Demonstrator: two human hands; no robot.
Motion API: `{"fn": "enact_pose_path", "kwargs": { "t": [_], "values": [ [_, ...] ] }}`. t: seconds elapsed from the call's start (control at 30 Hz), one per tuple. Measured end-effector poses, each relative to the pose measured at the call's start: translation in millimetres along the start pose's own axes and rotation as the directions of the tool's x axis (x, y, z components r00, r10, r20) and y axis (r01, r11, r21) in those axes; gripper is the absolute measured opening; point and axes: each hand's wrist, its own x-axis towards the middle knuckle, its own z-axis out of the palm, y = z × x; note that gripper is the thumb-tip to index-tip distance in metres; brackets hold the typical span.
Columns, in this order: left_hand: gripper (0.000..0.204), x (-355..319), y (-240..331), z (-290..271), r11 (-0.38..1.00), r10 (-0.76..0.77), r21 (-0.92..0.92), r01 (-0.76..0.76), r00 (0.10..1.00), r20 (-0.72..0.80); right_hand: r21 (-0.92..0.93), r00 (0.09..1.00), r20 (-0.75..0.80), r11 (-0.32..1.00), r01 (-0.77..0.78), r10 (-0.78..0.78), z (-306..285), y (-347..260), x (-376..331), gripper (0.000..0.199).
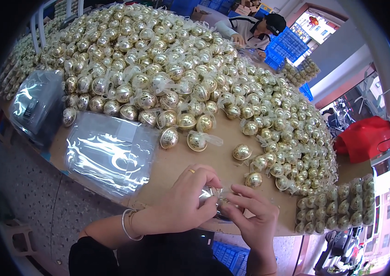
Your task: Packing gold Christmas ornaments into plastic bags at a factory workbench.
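My left hand (188,200), with a ring and a bracelet, is closed at the table's near edge, thumb and fingers pinched on a small shiny bauble (206,195). Most of that bauble is covered by my fingers. My right hand (256,212) meets it from the other side, its fingertips closed on a gold patterned part (224,201) and some clear material. Whether this is one piece or two I cannot tell. Just beyond my hands lie loose gold baubles with sheer ribbons, among them one bauble (241,152) and another bauble (253,179).
A huge heap of gold baubles (158,83) covers the table (222,170). Flat clear plastic bags (110,154) lie left of my hands, with another bag stack (36,103) beyond. Packed bauble trays (335,207) stand at right. Across the heap, a person (255,30) works near blue crates (287,46).
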Motion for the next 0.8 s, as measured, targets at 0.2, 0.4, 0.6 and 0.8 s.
{"fn": "enact_pose_path", "kwargs": {
  "t": [0.2,0.4,0.6,0.8],
  "values": [
    [0.027,-4,-2,2,0.999,0.021,0.039,-0.019,0.998,-0.056,-0.099,0.995,-0.088,0.994,0.046,-0.055,9,2,2,0.019],
    [0.027,-3,-3,2,0.999,0.038,-0.012,-0.039,0.999,-0.038,-0.032,1.000,0.015,1.000,0.000,0.000,0,-4,2,0.020],
    [0.027,-2,-5,4,0.998,0.037,-0.046,-0.040,0.997,-0.064,-0.129,0.988,-0.068,0.983,0.129,-0.139,13,3,-1,0.021],
    [0.028,-5,-6,1,0.999,0.044,-0.028,-0.045,0.999,-0.032,0.001,1.000,-0.021,1.000,0.013,-0.013,7,7,-7,0.018]
  ]
}}
